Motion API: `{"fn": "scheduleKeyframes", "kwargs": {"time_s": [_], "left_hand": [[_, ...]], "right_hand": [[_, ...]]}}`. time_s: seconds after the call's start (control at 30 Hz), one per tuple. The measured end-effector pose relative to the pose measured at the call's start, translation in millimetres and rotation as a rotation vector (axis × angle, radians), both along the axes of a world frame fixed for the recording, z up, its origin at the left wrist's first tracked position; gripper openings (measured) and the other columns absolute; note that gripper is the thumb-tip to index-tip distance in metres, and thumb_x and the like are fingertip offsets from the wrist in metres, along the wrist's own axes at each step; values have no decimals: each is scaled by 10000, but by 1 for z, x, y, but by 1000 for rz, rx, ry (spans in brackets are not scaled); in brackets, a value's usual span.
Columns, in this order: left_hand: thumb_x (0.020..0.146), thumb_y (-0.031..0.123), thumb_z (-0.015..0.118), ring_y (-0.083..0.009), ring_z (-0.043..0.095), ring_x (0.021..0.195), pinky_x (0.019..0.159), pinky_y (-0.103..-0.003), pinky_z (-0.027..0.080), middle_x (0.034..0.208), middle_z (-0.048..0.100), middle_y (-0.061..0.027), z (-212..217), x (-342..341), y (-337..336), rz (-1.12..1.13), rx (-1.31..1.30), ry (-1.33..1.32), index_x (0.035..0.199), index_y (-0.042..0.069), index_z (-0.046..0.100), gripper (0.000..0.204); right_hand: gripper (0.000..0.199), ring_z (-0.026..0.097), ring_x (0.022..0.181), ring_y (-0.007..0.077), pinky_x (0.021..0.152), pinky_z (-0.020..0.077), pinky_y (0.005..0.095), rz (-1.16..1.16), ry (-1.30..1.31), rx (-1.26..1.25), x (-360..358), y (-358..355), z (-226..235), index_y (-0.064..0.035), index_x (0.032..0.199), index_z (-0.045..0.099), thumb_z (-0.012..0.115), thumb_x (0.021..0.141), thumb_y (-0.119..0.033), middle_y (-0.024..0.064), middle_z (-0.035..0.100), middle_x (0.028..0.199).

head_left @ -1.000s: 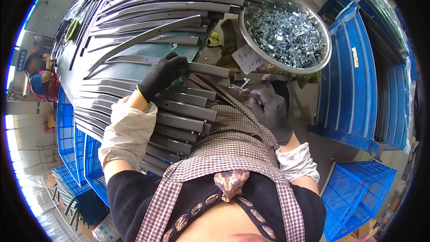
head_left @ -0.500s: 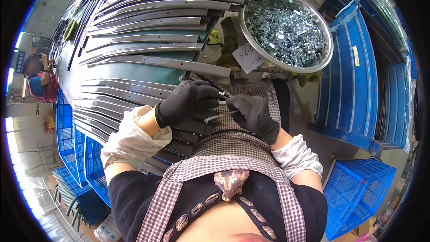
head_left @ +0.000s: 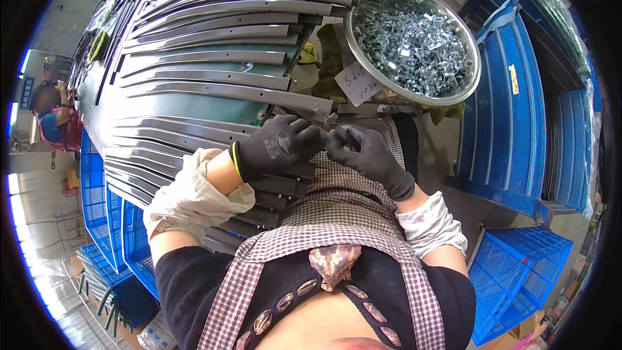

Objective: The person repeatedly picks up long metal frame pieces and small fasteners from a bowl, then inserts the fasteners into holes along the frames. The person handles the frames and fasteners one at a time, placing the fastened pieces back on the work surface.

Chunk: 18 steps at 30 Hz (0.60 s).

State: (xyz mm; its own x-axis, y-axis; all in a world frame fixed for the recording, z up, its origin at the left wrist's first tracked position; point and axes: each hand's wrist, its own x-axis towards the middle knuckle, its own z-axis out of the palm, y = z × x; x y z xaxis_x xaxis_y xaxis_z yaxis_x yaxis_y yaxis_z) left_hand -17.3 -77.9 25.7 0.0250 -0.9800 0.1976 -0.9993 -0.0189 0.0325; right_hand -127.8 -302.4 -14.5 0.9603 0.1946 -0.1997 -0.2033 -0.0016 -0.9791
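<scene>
My left hand (head_left: 280, 148), in a black glove, is closed, its knuckles up and fingertips next to those of the other hand. My right hand (head_left: 370, 161), gloved the same, is closed with thumb and forefinger pinched together. A small shiny metal clip (head_left: 331, 120) sticks up from between the two hands, at the right fingertips. What the left fingers hold is hidden. Just beyond the hands lies the end of a long dark metal strip (head_left: 227, 93). More dark strips (head_left: 175, 131) lie in a row under and beside my left wrist.
A big clear-rimmed bowl (head_left: 477, 68) of small metal clips stands at far right, a paper card (head_left: 358, 84) against it. Further right are blue metal bins (head_left: 502, 110) and a blue plastic crate (head_left: 518, 279). Blue crates (head_left: 113, 220) stand left. Another person (head_left: 58, 120) is far left.
Both hands have shifted slightly and turned. The flat grey piece that jutted from the right hand no longer shows, and a clip now shows above the fingertips.
</scene>
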Motion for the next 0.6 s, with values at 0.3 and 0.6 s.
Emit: {"fn": "scheduleKeyframes", "kwargs": {"time_s": [0.3,0.6], "left_hand": [[773,197,790,-323,600,1098,930,-435,506,1152,672,-87,-14,55,11,334,-32,281,1249,103,666,500],[710,168,827,-326,562,981,861,-432,502,1038,678,-82,-24,64,8,235,-53,423,1162,82,715,474]], "right_hand": [[395,717,934,314,815,557,368,-163,-443,-684,21,-20,-24,9,1236,608,727,904,-170,197,715,1021],[257,718,867,327,731,550,384,119,-346,-280,69,-27,-35,-23,1074,698,762,896,-197,172,728,919]]}}
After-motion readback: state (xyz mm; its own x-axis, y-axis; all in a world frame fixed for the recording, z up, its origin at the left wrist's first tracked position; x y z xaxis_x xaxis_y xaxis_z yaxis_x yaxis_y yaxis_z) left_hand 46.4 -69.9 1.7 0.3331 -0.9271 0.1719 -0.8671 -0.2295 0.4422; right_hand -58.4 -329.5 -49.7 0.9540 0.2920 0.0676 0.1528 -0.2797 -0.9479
